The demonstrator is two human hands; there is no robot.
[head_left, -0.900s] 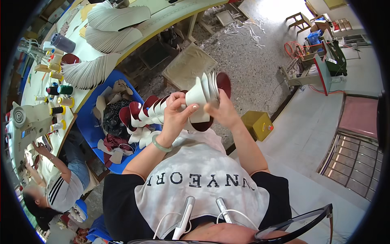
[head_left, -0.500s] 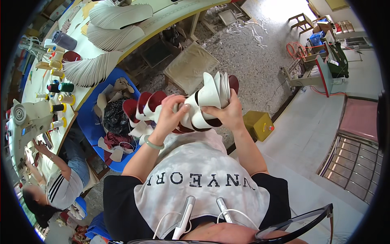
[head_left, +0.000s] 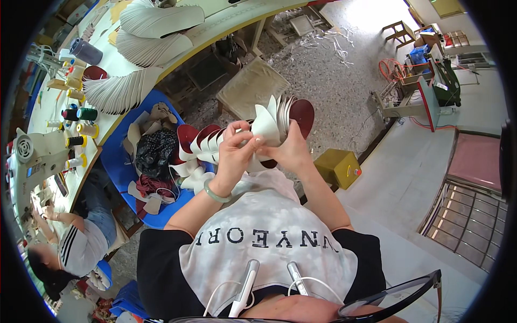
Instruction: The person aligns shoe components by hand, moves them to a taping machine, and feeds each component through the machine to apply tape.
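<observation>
A bunch of curved white pieces with dark red undersides, which look like shoe uppers (head_left: 265,125), is held in front of my chest. My right hand (head_left: 291,152) is closed round the right part of the bunch, where several pieces fan upward beside a dark red one. With thumb and fingers my left hand (head_left: 237,152) pinches the lower edge of the nearest white piece. More joined pieces (head_left: 202,141) trail left from under my left hand, over the rim of a blue tub (head_left: 119,156). My hands hide the middle of the bunch.
Fanned stacks of white pieces (head_left: 121,89) and thread spools (head_left: 88,130) cover the table at left. A co-worker (head_left: 81,242) sits by a sewing machine (head_left: 37,161). A padded stool (head_left: 253,86) stands ahead, a yellow box (head_left: 336,168) at right.
Both hands have come closer together, the right moving left. The bunch has turned, showing a larger dark red piece at its right. My left fingers now pinch the front white piece.
</observation>
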